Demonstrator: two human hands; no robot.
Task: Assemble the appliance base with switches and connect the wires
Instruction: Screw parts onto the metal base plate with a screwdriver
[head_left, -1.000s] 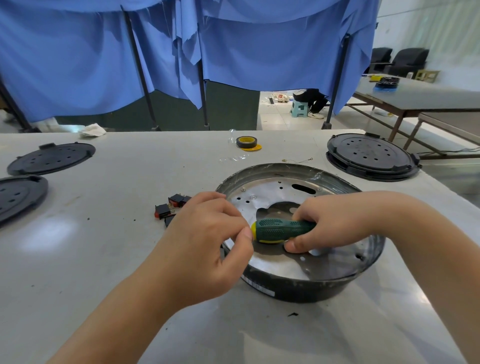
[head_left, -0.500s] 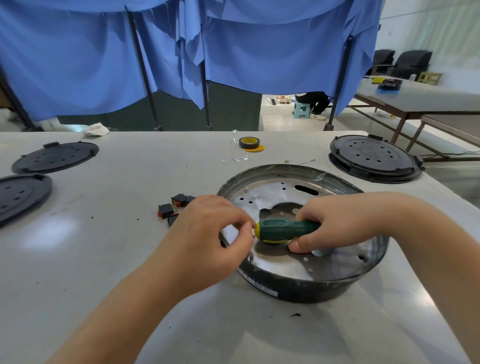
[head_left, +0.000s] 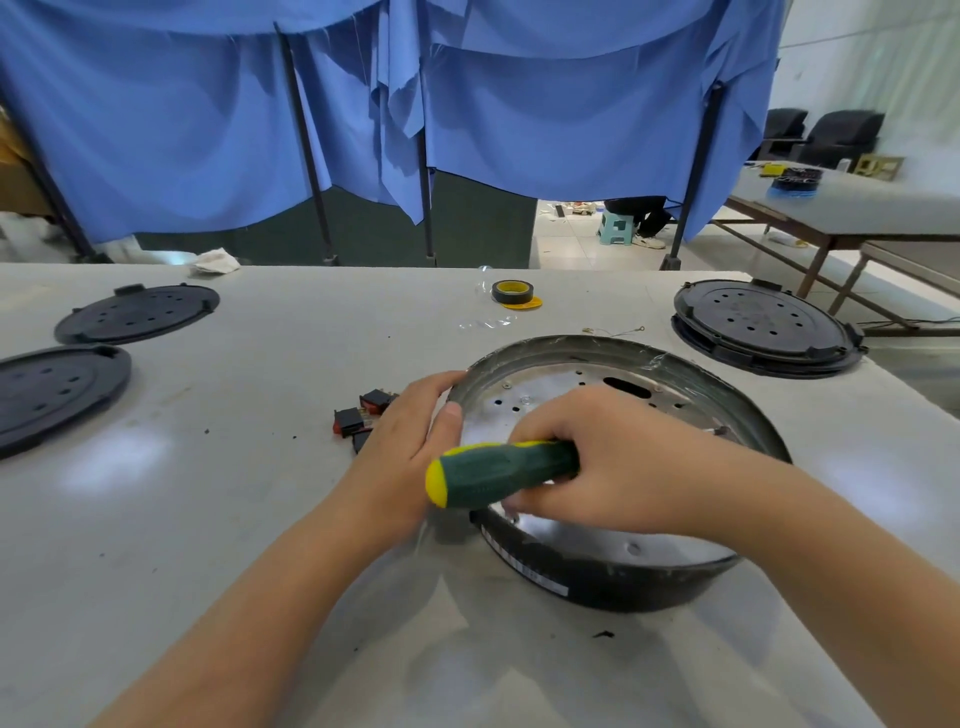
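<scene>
The round black appliance base (head_left: 737, 405) with a silver metal plate inside sits on the table, right of centre. My left hand (head_left: 410, 447) grips its left rim, thumb over the edge. My right hand (head_left: 602, 462) holds a green screwdriver with a yellow end cap (head_left: 498, 475) over the near left part of the plate; its tip is hidden under the hand. Red and black rocker switches (head_left: 363, 413) lie on the table just left of my left hand.
Two black perforated lids (head_left: 137, 313) (head_left: 52, 395) lie at the far left, another (head_left: 763, 325) at the right edge. A roll of black tape (head_left: 511, 292) on a yellow disc and a thin wire (head_left: 613, 330) lie behind the base. Blue curtains hang beyond the table.
My left hand has let go near the screwdriver's end and moved up to grip the base's left rim. The screwdriver has shifted toward the near left of the base.
</scene>
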